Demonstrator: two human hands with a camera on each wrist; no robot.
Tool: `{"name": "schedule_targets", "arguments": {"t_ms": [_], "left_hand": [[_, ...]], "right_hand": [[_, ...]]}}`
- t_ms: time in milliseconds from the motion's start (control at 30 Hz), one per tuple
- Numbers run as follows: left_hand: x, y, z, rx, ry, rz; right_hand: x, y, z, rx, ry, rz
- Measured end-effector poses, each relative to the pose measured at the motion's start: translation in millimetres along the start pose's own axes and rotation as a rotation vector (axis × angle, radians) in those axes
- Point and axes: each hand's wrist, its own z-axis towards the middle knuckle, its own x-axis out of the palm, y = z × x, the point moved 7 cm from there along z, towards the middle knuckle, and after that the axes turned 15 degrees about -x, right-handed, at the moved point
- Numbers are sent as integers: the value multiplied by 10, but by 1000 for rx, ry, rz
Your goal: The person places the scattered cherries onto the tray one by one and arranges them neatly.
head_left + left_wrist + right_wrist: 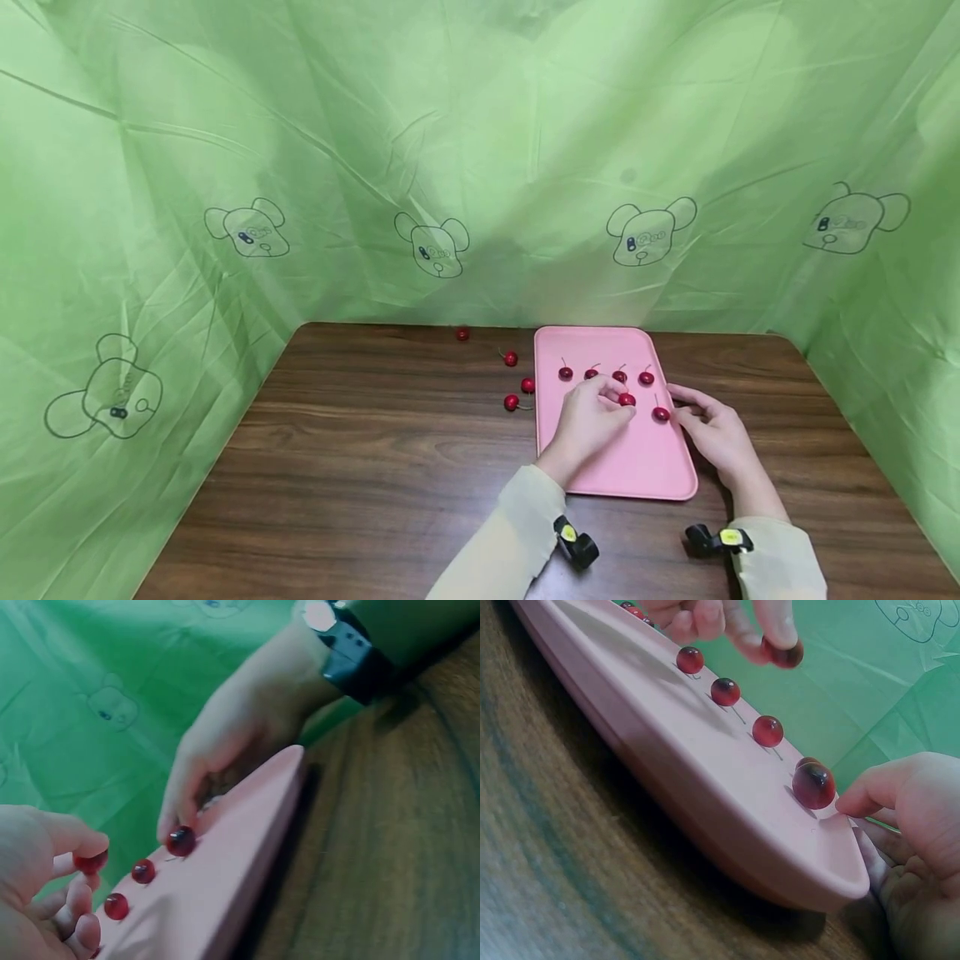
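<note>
My left hand (pixel 595 417) pinches a red cherry (pixel 627 401) between thumb and fingertips, held above the pink tray (pixel 630 475). In the left wrist view, that cherry (pixel 91 861) sits at the fingertips of the left hand (pixel 45 877). At the tray's right edge, my right hand (pixel 716 433) grips the rim, its thumb close to a cherry (pixel 661 414) lying inside. A row of cherries with stems runs across the tray's far part, among them one at the left (pixel 566 373) and one at the right (pixel 646 378); the left hand partly covers the row.
Left of the tray, several loose cherries lie on the wooden table (pixel 360 442), including one with a stem (pixel 511 358) and one near the far edge (pixel 462 333). A green cloth (pixel 510 125) with drawn bear heads surrounds the table's back and sides.
</note>
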Motion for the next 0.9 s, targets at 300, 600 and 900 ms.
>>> {"name": "schedule_targets", "arguments": {"t_ms": [300,600,900], "left_hand": [[74,42,-33,-4,-30,65],[130,60,-29,9,-44,152],[157,59,-28,66,-63,262]], "right_hand": [[-7,-15,6,4,1,0],[-19,-18,-1,-2,-2,-1],[-19,-15,15,-22,-15,1]]}}
